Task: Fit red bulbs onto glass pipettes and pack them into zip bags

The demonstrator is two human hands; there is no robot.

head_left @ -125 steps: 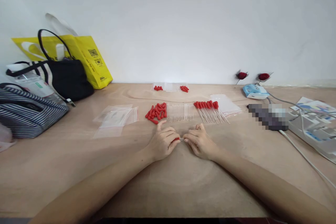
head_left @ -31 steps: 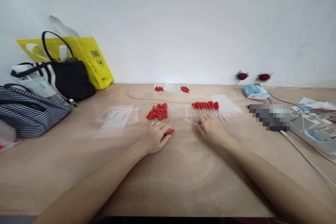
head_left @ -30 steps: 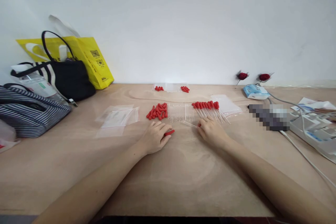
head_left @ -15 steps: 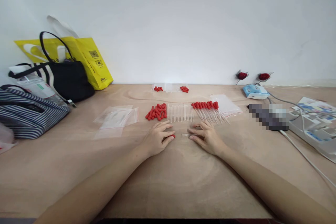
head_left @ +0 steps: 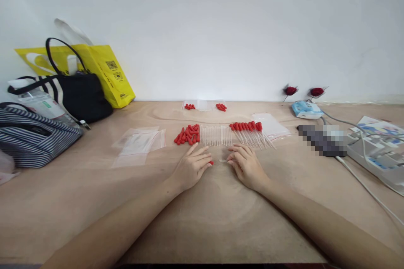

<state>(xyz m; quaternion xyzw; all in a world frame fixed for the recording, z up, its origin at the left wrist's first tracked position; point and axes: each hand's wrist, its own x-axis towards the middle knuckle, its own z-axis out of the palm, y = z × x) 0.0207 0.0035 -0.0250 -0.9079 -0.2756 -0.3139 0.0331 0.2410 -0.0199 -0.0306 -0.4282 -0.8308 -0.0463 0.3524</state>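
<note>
A: What are the hands doing?

B: Both are working just on the near side of the row of clear tubes (head_left: 216, 135). The left hand (head_left: 191, 170) is pinching a red bulb (head_left: 211, 162), with only its end peeking past the fingertips. The right hand (head_left: 248, 166) is gripping a single tube (head_left: 222, 160) between thumb and fingers, and its end is pointing at the bulb, a gap apart.

A: What could be going wrong?

B: I'd be minding the angle: if they're meeting at a slant, the thin tube could be slipping or even snapping. I can't tell whether it's glass. A loose pinch could be sending the bulb rolling, and a careless forward nudge could be scattering the row.

A: What's around, then?

B: Nothing is blocking that gap. Just left of the row, a heap of red bulbs (head_left: 190, 133) is crowding the left fingers; just right of it, a fan of red-ended tubes (head_left: 245, 126) is lying near the right knuckles. Flat plastic bags (head_left: 135, 145) are resting farther left, a pouch (head_left: 204, 105) is lying behind, and a white cable (head_left: 362, 187) is trailing well off to the right.
</note>
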